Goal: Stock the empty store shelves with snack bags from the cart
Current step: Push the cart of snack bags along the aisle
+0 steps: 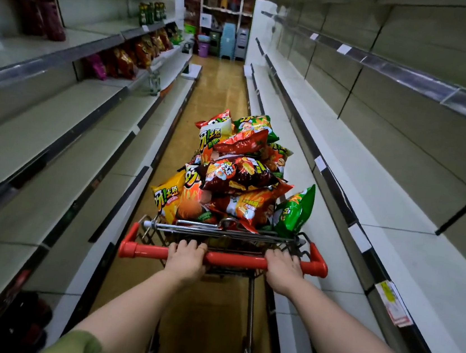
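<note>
A wire shopping cart stands in the aisle right in front of me, heaped with snack bags in red, orange, yellow and green. My left hand grips the cart's red handle bar left of its middle. My right hand grips the same bar towards its right end. A green bag leans over the cart's right side. Bare white shelves run along the right of the aisle.
On the left, the shelves are mostly bare, with some snack bags and green bottles farther down. A glass jar stands on a left shelf edge. Stacked plastic stools and bins close the aisle's far end.
</note>
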A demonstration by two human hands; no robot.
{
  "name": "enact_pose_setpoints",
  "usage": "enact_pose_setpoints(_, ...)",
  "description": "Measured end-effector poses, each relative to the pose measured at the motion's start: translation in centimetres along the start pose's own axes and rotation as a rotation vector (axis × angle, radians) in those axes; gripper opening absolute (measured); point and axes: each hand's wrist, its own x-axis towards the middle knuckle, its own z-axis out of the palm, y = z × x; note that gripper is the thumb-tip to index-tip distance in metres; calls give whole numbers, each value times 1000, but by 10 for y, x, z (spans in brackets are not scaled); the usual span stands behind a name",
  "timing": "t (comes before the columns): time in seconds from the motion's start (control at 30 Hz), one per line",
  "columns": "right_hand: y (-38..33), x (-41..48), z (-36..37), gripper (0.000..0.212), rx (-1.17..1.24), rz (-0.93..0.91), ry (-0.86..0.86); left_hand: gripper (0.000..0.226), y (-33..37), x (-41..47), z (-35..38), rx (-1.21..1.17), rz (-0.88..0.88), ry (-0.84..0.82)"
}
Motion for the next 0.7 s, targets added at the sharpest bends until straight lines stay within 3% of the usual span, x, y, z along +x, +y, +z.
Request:
enact_pose_setpoints(0.27,3,-20,2,40,-46,-42,-27,53,8,-21,2,6,-29,-30)
enact_pose_setpoints(0.4,4,-24,-2,39,-60,-72,-130,60,10,-28,-2,-7,-28,-96)
enact_pose_setpoints(0.53,5,-25,-10,55,-2,-85,-210,68,12,-32,-8,-34,-29,-154)
enact_pose_setpoints(0.7,0,-24,-24,57,174,-167,-40,71,18,-31,-13,-103,-19,-94)
